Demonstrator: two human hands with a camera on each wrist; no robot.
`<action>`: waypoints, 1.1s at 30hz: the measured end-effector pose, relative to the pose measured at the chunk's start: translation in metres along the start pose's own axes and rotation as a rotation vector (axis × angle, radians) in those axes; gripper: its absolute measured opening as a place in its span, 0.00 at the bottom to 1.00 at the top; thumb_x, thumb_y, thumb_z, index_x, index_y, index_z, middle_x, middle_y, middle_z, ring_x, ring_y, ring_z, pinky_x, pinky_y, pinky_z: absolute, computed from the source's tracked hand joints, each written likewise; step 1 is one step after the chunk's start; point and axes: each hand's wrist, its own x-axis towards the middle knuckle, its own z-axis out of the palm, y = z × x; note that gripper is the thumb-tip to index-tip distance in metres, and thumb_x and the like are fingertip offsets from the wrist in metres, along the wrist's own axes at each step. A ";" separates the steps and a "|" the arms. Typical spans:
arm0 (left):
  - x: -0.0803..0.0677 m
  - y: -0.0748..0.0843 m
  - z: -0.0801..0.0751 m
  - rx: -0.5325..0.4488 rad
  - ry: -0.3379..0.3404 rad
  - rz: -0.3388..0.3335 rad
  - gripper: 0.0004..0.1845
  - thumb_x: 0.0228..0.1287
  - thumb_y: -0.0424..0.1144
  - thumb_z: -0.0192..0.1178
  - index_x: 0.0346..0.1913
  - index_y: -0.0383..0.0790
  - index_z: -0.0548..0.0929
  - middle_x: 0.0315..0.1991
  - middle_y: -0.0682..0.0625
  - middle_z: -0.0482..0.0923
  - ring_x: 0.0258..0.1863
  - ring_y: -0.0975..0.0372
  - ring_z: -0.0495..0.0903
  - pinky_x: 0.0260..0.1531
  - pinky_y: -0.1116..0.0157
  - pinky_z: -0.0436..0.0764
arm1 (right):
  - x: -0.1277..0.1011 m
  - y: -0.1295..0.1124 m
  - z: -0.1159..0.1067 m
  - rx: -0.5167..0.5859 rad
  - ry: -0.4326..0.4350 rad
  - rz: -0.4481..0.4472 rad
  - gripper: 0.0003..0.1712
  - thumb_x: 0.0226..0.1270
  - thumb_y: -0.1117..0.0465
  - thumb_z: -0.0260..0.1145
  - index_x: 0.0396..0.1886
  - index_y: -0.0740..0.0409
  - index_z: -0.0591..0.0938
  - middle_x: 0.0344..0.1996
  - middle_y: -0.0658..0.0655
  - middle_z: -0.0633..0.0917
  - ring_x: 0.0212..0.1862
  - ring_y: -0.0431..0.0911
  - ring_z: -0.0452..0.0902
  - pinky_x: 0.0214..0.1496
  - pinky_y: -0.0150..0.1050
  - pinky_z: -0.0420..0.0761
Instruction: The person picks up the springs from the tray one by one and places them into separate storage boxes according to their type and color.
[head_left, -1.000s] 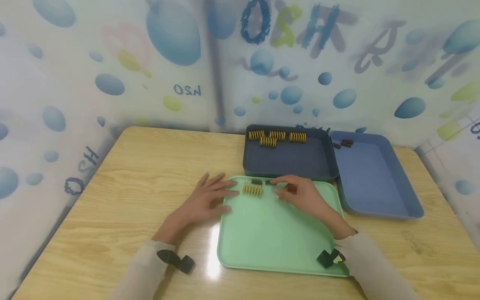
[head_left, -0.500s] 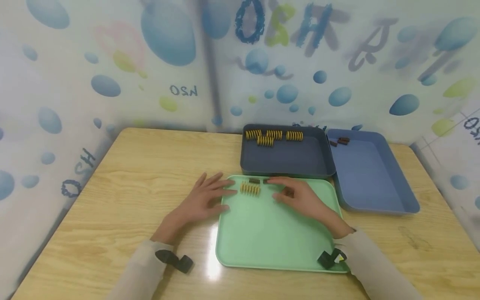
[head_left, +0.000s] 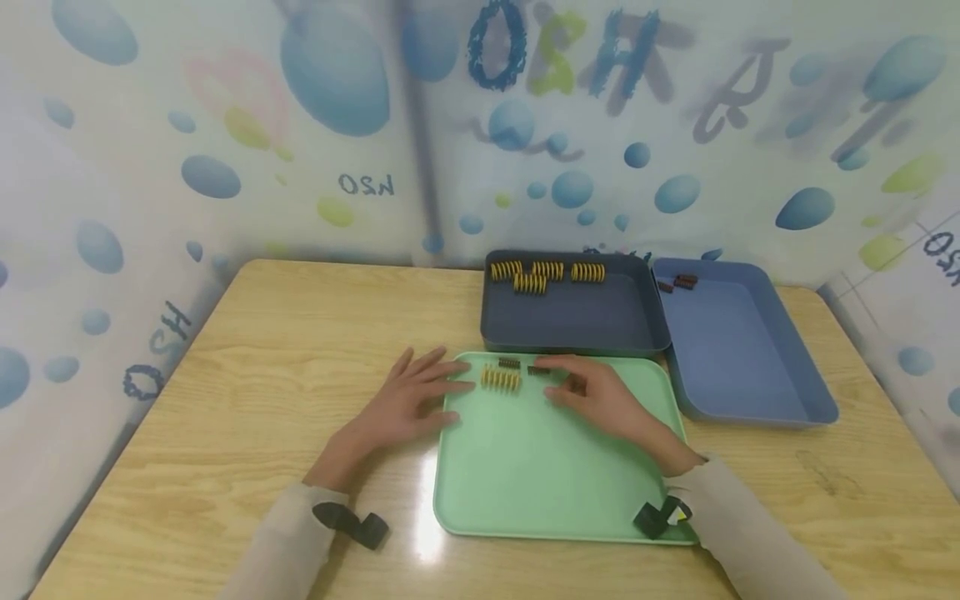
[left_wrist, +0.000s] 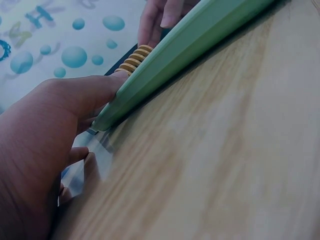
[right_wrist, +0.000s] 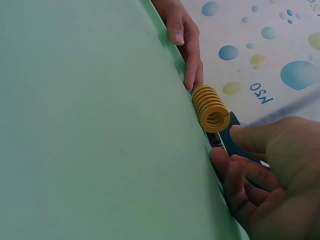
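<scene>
My left hand (head_left: pixel 412 400) lies with spread fingers at the left edge of a green tray (head_left: pixel 555 467); in the left wrist view its thumb is right at the rim. My right hand (head_left: pixel 600 396) reaches over the tray's far side. Its index fingertip is right at a small dark spring (head_left: pixel 537 370), the thumb held apart from it. Another small dark spring (head_left: pixel 509 363) lies to the left, near the far rim. Just below that one is a larger yellow spring (head_left: pixel 500 378); the right wrist view shows its coils (right_wrist: pixel 211 107) close to the right thumb.
Behind the green tray stands a dark grey tray (head_left: pixel 585 317) with several yellow springs (head_left: pixel 530 284) in it. A blue tray (head_left: pixel 742 358) on the right holds a few small brown springs (head_left: pixel 685 283). All stand on a wooden table (head_left: pixel 300 333) against a patterned wall.
The dark spring at my right index finger has shifted slightly toward me and shows more below the fingertip. My left hand has kept its place; the head view has shifted a little.
</scene>
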 end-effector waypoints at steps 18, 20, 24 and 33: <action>0.000 -0.001 0.001 0.000 -0.003 0.004 0.24 0.64 0.53 0.58 0.62 0.52 0.78 0.68 0.54 0.66 0.71 0.46 0.52 0.65 0.37 0.39 | 0.001 0.007 0.005 -0.066 0.057 -0.030 0.17 0.61 0.64 0.69 0.51 0.48 0.84 0.45 0.47 0.83 0.26 0.38 0.74 0.29 0.35 0.76; 0.001 0.000 0.000 0.002 -0.004 0.007 0.24 0.65 0.53 0.57 0.62 0.52 0.78 0.68 0.54 0.66 0.71 0.46 0.52 0.65 0.37 0.39 | 0.001 0.007 0.005 -0.080 0.064 -0.044 0.17 0.60 0.64 0.71 0.50 0.49 0.84 0.43 0.47 0.84 0.25 0.38 0.72 0.28 0.35 0.75; 0.001 0.000 0.000 0.007 0.000 0.011 0.24 0.65 0.55 0.56 0.62 0.52 0.78 0.68 0.54 0.66 0.71 0.45 0.52 0.65 0.37 0.39 | 0.002 0.007 0.006 -0.083 0.069 -0.056 0.18 0.57 0.62 0.73 0.49 0.50 0.85 0.40 0.48 0.83 0.24 0.38 0.70 0.27 0.34 0.73; 0.001 0.000 0.000 0.001 -0.001 0.004 0.24 0.65 0.54 0.57 0.61 0.52 0.78 0.68 0.53 0.67 0.71 0.45 0.53 0.65 0.37 0.39 | 0.008 0.004 0.009 -0.117 0.062 -0.059 0.18 0.57 0.61 0.73 0.49 0.49 0.85 0.34 0.49 0.81 0.22 0.39 0.68 0.25 0.35 0.72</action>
